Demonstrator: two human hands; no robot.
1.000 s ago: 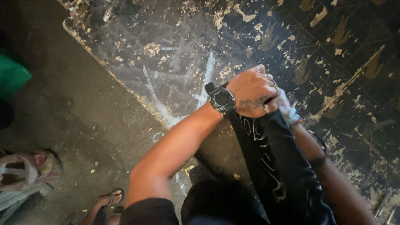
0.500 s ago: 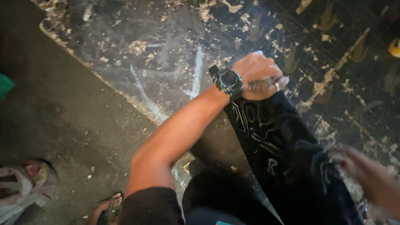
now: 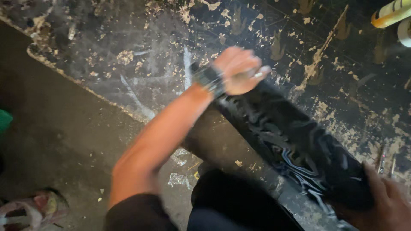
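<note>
Paint-flecked dark surface [image 3: 128, 47], glossy black roll [image 3: 291, 145] slanting across it, left hand [image 3: 237, 70] grip clenched on its far end, right hand [image 3: 385, 205] grip clasping its near end.

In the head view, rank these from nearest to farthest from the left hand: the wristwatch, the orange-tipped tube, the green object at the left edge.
Measured from the left hand:
1. Wristwatch: on that hand's own wrist, right beside it.
2. Orange-tipped tube: top right corner of the work surface.
3. Green object: far left edge, down on the floor side.
</note>
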